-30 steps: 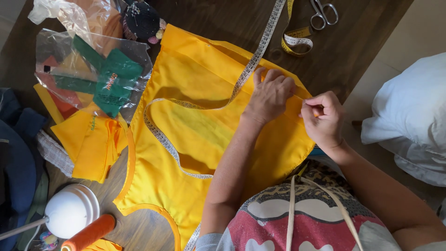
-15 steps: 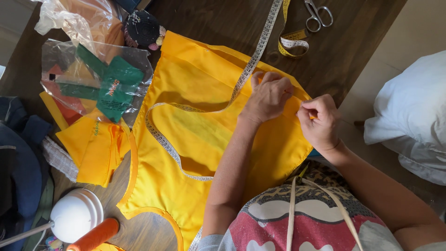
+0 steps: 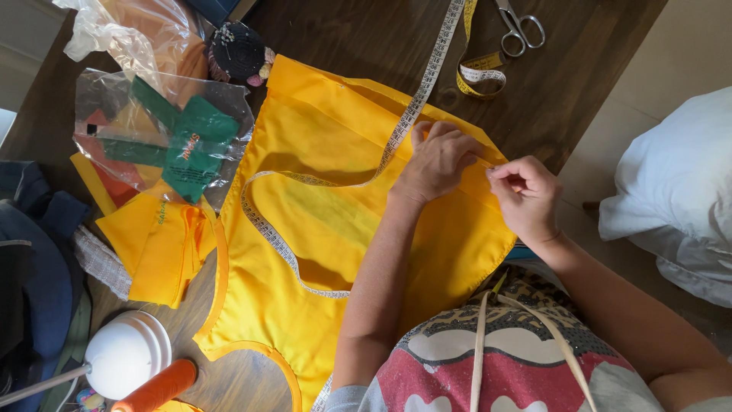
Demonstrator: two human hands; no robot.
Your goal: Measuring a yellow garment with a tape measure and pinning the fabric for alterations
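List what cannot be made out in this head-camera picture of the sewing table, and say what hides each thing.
- What the right hand pinches at the yellow fabric: too small, covered by its fingertips.
- The fabric edge under the left hand: hidden by the palm.
- The tape measure: its far end is cut off by the top edge.
- Contents of the clear plastic bag: blurred by glare and creases.
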